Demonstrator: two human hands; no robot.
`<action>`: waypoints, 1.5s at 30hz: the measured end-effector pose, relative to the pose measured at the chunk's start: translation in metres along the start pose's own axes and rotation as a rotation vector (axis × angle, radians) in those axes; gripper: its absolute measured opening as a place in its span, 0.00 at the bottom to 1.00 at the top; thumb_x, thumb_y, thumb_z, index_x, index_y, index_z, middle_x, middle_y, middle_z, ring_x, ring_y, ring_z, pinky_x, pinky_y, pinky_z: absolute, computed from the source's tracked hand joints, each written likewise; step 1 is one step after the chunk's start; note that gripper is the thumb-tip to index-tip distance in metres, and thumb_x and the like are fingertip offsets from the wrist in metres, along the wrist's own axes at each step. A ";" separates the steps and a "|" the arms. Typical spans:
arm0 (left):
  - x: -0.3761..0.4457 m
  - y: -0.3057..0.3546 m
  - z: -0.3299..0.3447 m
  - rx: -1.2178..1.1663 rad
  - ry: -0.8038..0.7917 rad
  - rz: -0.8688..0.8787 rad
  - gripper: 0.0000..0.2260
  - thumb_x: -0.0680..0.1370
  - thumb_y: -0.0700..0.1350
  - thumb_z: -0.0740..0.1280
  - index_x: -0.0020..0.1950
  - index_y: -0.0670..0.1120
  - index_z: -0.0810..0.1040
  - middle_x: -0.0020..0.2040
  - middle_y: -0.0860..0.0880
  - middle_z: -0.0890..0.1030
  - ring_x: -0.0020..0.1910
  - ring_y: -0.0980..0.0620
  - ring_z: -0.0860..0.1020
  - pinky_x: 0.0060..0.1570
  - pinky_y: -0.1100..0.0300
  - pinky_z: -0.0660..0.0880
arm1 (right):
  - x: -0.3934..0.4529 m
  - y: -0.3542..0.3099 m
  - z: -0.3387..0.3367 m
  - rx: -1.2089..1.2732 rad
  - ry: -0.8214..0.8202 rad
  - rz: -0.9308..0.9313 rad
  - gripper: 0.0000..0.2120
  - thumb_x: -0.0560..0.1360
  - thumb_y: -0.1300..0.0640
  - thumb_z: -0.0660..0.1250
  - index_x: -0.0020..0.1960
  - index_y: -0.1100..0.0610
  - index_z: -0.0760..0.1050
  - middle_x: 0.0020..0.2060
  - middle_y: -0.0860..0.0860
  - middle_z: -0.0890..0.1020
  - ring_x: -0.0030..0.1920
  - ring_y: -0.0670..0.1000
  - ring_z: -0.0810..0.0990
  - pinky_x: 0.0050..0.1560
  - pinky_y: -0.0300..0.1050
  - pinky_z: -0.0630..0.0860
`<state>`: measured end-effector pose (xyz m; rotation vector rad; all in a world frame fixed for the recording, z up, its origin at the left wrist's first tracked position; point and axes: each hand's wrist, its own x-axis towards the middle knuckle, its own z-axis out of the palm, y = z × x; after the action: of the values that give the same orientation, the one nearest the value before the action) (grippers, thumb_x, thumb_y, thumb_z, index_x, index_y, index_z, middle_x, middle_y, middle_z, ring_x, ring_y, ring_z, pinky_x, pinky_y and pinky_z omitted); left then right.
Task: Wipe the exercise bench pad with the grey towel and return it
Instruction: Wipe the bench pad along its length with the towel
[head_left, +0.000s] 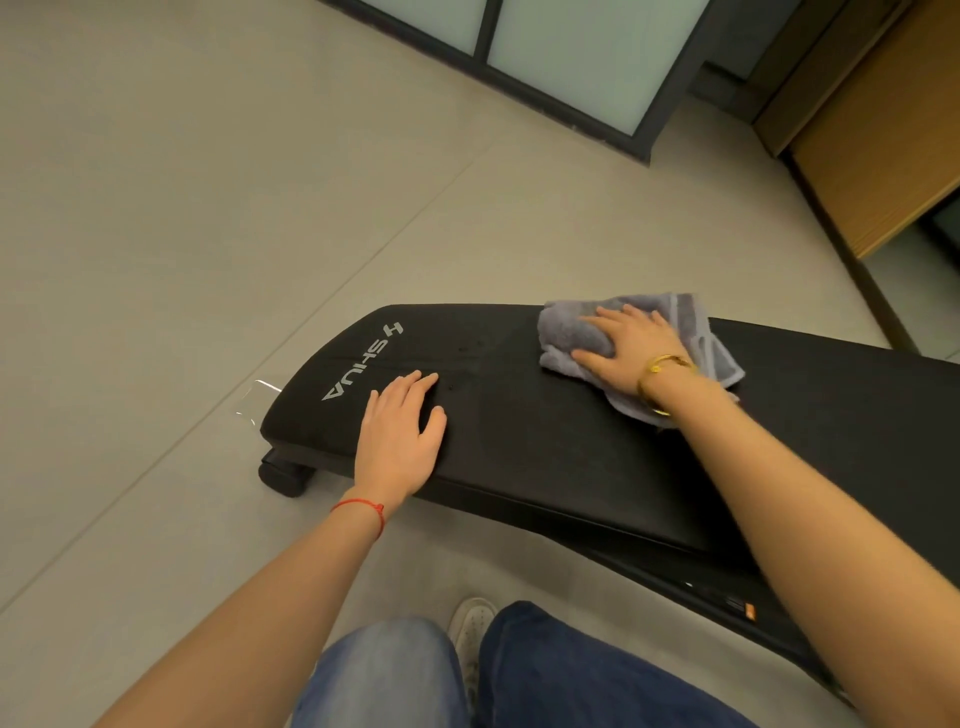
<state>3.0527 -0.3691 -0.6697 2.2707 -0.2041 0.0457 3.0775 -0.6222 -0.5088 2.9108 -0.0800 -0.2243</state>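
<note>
Grey crumpled towel (571, 332) under right hand (631, 348).

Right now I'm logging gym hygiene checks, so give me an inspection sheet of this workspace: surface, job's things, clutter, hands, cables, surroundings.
Surface: black bench pad with white lettering at its end; a few small dark specks near the middle.
Job's things: grey towel bunched on the pad's far side.
Clutter: a clear plastic piece on the floor by the bench end.
Hands: right hand lies on the towel with fingers spread, pressing it to the pad; left hand rests flat on the pad near the lettering.
Cables: nothing seen.
Surroundings: pale tiled floor, a dark-framed frosted glass panel, a wooden cabinet, and a black wheel under the bench end.
</note>
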 end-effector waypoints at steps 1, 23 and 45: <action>0.000 0.000 0.000 -0.005 0.003 0.000 0.21 0.82 0.51 0.56 0.75 0.51 0.66 0.76 0.51 0.66 0.77 0.52 0.60 0.78 0.51 0.49 | 0.006 -0.010 0.005 -0.024 -0.003 -0.007 0.28 0.78 0.39 0.57 0.75 0.48 0.60 0.76 0.49 0.61 0.76 0.55 0.56 0.76 0.58 0.50; 0.000 -0.002 0.002 0.007 -0.007 0.001 0.21 0.81 0.51 0.56 0.75 0.52 0.65 0.76 0.52 0.65 0.77 0.52 0.59 0.78 0.51 0.49 | -0.052 -0.040 0.008 0.068 0.010 -0.224 0.26 0.78 0.42 0.59 0.74 0.47 0.62 0.76 0.47 0.62 0.76 0.53 0.56 0.76 0.53 0.48; 0.001 -0.003 0.001 -0.020 0.002 0.016 0.21 0.81 0.51 0.57 0.75 0.52 0.66 0.76 0.51 0.66 0.77 0.53 0.60 0.78 0.51 0.49 | -0.091 -0.047 0.006 0.200 0.012 -0.416 0.25 0.77 0.39 0.60 0.72 0.42 0.65 0.73 0.42 0.66 0.75 0.46 0.58 0.77 0.48 0.50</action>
<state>3.0543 -0.3681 -0.6728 2.2491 -0.2207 0.0540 2.9883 -0.5708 -0.5114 3.0955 0.5396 -0.2785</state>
